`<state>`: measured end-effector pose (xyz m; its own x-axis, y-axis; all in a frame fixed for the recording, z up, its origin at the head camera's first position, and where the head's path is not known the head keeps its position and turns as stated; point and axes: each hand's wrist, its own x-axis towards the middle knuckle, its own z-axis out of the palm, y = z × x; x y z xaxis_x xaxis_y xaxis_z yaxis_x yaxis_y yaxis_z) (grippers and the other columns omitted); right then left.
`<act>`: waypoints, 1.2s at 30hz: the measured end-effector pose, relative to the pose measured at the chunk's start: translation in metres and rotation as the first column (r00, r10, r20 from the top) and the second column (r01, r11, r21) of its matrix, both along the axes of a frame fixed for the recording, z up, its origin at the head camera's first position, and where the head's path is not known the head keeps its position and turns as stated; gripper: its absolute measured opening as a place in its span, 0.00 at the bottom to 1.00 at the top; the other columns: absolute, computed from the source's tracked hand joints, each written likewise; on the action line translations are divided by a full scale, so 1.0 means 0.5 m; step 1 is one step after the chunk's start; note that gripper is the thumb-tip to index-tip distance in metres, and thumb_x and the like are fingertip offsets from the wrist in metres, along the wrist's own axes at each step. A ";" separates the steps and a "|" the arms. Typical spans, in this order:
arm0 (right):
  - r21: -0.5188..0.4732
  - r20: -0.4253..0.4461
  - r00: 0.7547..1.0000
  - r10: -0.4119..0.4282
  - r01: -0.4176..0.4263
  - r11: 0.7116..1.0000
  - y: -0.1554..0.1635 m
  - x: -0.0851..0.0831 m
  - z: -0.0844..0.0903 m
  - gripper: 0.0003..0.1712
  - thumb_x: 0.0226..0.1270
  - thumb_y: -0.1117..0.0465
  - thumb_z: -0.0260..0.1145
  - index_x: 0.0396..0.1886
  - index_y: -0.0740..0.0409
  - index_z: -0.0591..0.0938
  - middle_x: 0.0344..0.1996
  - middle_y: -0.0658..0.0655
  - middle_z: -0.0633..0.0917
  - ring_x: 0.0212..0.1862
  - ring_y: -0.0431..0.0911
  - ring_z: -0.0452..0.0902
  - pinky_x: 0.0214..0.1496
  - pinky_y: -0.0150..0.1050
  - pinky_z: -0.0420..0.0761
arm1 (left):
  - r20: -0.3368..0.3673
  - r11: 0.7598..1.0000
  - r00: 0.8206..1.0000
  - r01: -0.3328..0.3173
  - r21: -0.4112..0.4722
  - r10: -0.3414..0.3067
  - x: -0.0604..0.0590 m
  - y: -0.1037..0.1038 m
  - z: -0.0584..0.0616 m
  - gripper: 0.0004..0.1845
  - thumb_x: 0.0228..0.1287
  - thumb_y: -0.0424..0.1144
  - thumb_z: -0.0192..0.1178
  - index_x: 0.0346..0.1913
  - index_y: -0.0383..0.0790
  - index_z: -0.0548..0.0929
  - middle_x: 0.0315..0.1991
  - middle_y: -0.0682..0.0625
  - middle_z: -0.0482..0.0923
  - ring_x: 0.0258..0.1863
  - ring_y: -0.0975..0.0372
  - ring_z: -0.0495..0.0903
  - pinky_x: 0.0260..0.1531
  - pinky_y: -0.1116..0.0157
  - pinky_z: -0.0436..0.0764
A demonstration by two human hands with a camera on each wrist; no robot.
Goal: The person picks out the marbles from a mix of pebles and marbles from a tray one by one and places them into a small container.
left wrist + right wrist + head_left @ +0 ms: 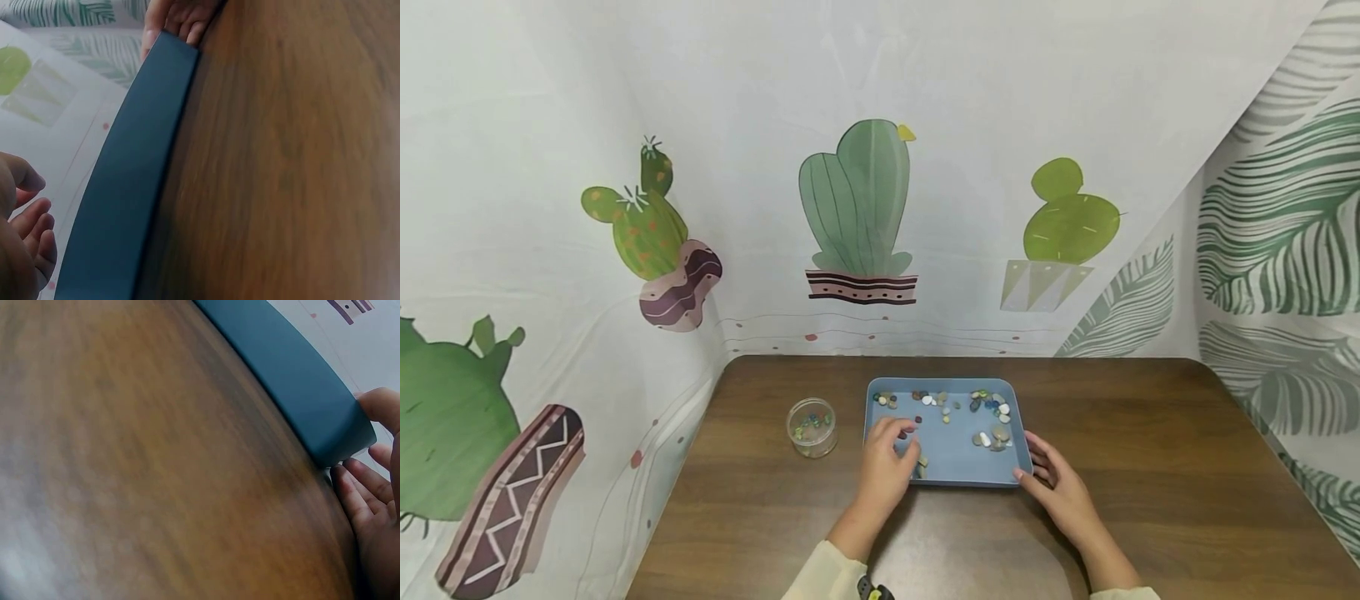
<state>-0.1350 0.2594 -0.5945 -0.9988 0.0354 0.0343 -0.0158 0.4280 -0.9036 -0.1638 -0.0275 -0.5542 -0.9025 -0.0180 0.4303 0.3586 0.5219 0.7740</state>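
A shallow blue tray (958, 458) on the table holds small pebbles in loose groups along its back and right sides. My left hand (883, 467) is over the tray's left part, fingers bent and thumb apart from them. Dark red pebbles (918, 419) lie close to its fingertips, and a few greenish pebbles (922, 462) near the thumb. Nothing shows between the fingers. At the tray's front right corner my right hand (1063, 487) grips the tray, thumb on the rim and fingers against the outer wall; the right wrist view shows the fingers low beside the tray corner (340, 434).
Left of the tray stands a round clear container (812, 427) with several green and blue pebbles inside. The brown wooden table (1150, 450) meets a white cactus-print cloth (962, 325) at its back edge.
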 end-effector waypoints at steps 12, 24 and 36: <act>0.011 -0.002 1.000 0.005 -0.005 1.000 -0.002 -0.002 0.005 0.40 0.67 0.53 0.71 0.76 0.52 0.66 0.69 0.64 0.74 0.63 0.44 0.74 0.55 0.13 0.69 | 0.132 0.978 0.987 0.119 -0.173 -0.097 -0.033 0.047 -0.005 0.18 0.64 0.37 0.65 0.57 0.44 0.85 0.51 0.50 0.83 0.46 0.60 0.81 0.47 0.63 0.81; 0.005 -0.006 1.000 0.016 -0.016 1.000 0.001 -0.001 0.003 0.40 0.68 0.53 0.70 0.76 0.53 0.65 0.70 0.64 0.74 0.61 0.33 0.72 0.55 0.13 0.70 | 0.251 0.922 0.953 0.244 -0.301 -0.171 -0.070 0.087 0.005 0.23 0.67 0.38 0.61 0.64 0.41 0.81 0.63 0.44 0.79 0.65 0.50 0.77 0.67 0.53 0.75; -0.001 -0.006 1.000 0.025 -0.025 1.000 0.002 0.000 0.003 0.41 0.68 0.53 0.70 0.77 0.53 0.64 0.70 0.65 0.73 0.60 0.30 0.70 0.55 0.14 0.71 | 0.285 0.840 0.935 0.321 -0.437 -0.209 -0.106 0.143 0.008 0.25 0.71 0.42 0.59 0.69 0.46 0.76 0.68 0.49 0.76 0.70 0.54 0.73 0.72 0.56 0.70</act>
